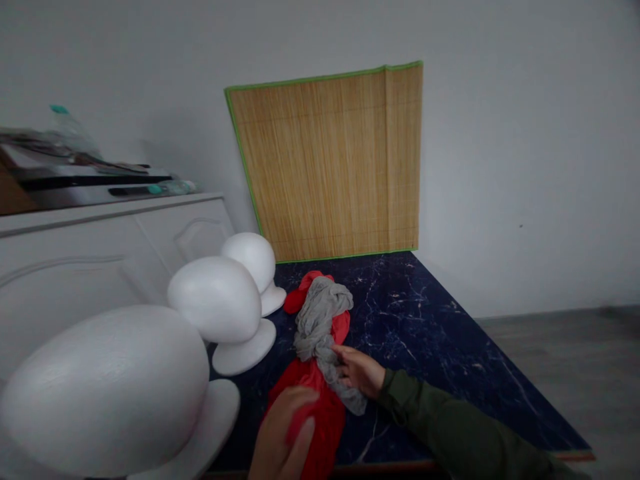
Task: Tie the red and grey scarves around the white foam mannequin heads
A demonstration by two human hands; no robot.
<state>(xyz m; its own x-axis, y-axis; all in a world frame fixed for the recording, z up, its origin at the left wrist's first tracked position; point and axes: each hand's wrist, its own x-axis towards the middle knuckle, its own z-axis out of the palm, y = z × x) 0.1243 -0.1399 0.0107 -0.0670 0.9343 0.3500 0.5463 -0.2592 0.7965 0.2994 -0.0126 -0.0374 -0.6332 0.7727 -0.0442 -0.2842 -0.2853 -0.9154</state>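
Observation:
My left hand is at the front edge of the table, its fingers and thumb curled around a fold of red cloth. My right hand reaches in from the right. Its fingers bend against the twisted lower part of a grey scarf and appear to grip it. The crinkled scarf lies bunched over the red cloth, which shows at the far end, along the right side and nearest me. Where the two fabrics cross, I cannot tell whether they are knotted.
White head-shaped foam stands line the table's left side, close to my left hand. The dark blue marble-patterned tabletop extends right and back. A bamboo mat leans on the wall behind. White cabinets stand at left, with bottles on top.

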